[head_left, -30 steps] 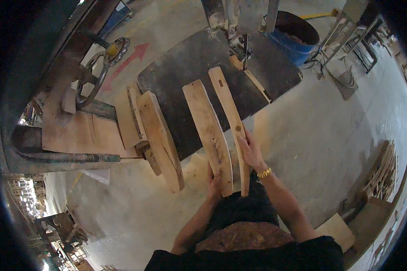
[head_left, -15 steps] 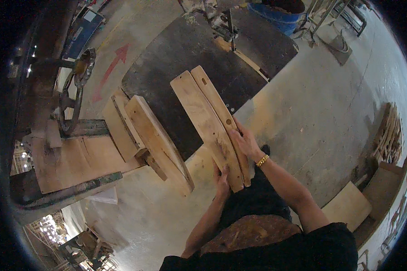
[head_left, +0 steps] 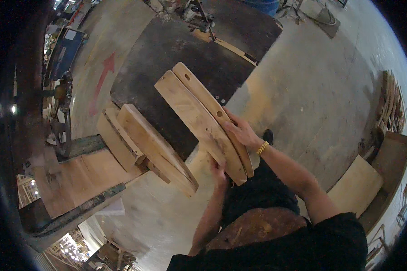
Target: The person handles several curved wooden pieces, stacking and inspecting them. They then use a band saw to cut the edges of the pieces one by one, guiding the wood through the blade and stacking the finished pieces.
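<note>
Two long curved wooden pieces lie side by side in front of me, slanting from far left to near right. The wider curved board is on the left, with a dark stain and small holes. Along its right edge runs a narrower curved wooden piece with a slot and a round hole. My right hand grips the narrow piece's outer edge, thumb on top. My left hand is closed on the wider board's left edge near its close end; some fingers are hidden beneath. The far ends overlap the dark table in view.
At left, more curved wooden boards rest against a wood-topped stand near a handwheel. An upright thin blade or rod meets the dark table, beside a wooden strip. Wood strips and a box stand right.
The view has shifted, so the table sits higher and farther left in the picture. Both hands keep their hold on the curved pieces, which have moved slightly nearer me relative to the table.
</note>
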Motion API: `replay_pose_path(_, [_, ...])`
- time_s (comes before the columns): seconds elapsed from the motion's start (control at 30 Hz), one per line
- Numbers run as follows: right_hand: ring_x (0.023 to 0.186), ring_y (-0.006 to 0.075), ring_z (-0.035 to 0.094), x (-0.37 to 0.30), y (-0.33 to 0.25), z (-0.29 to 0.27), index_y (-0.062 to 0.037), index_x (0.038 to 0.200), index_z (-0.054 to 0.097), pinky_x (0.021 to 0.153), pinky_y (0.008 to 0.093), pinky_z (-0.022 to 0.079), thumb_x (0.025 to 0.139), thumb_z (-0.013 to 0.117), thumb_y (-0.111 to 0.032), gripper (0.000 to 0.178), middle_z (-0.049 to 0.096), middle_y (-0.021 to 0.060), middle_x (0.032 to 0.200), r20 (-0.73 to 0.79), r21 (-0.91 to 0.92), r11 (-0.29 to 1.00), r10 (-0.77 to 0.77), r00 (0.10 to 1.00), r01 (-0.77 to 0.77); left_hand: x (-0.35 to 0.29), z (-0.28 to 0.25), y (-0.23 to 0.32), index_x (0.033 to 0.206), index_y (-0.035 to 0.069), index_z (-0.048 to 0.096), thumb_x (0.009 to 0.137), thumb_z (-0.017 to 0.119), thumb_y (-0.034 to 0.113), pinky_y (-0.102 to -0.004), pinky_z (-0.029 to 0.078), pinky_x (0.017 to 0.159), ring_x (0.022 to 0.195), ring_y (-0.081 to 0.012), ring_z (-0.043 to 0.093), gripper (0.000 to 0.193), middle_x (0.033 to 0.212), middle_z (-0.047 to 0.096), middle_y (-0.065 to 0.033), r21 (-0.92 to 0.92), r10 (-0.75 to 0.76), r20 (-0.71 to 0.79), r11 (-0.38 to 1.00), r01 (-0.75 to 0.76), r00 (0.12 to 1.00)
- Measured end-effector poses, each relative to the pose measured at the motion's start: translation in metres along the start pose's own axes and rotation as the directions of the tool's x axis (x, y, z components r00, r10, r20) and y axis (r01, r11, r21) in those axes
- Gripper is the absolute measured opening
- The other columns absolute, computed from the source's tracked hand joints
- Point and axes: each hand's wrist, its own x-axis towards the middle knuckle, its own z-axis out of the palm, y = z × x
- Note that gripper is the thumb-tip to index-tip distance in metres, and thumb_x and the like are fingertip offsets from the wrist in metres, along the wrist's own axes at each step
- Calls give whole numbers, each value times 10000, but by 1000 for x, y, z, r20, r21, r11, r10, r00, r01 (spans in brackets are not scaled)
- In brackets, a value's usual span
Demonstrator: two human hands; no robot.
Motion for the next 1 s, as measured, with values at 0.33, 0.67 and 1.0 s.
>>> replay_pose_path(0.33, [1205,187,435,-20,-17,-7,-30,1384,346,1012,320,337,935,477,-369,578,469,112,1339,26,-111,993,-40,999,42,62,34,57,1327,52,333,890,571,229,-355,406,933,1142,-209,462,528,1259,446,-107,107,45,-117,994,-33,992])
replay_pose_path(0.67, [1217,169,413,-88,-106,-15,17,1393,301,1016,321,319,926,516,-243,575,452,109,1351,68,219,907,-382,922,360,-23,87,136,1315,-8,353,788,606,40,-329,420,902,1077,-219,491,586,1215,473,-134,-49,244,-210,964,-260,947])
replay_pose_path(1.0, [1259,201,399,-138,-151,-48,14,1388,312,1033,339,299,883,578,-238,623,428,135,1379,164,251,832,-541,825,496,-97,145,170,1245,-35,410,729,601,41,-320,443,844,960,-202,538,556,1094,537,-116,88,478,-207,878,-470,854])
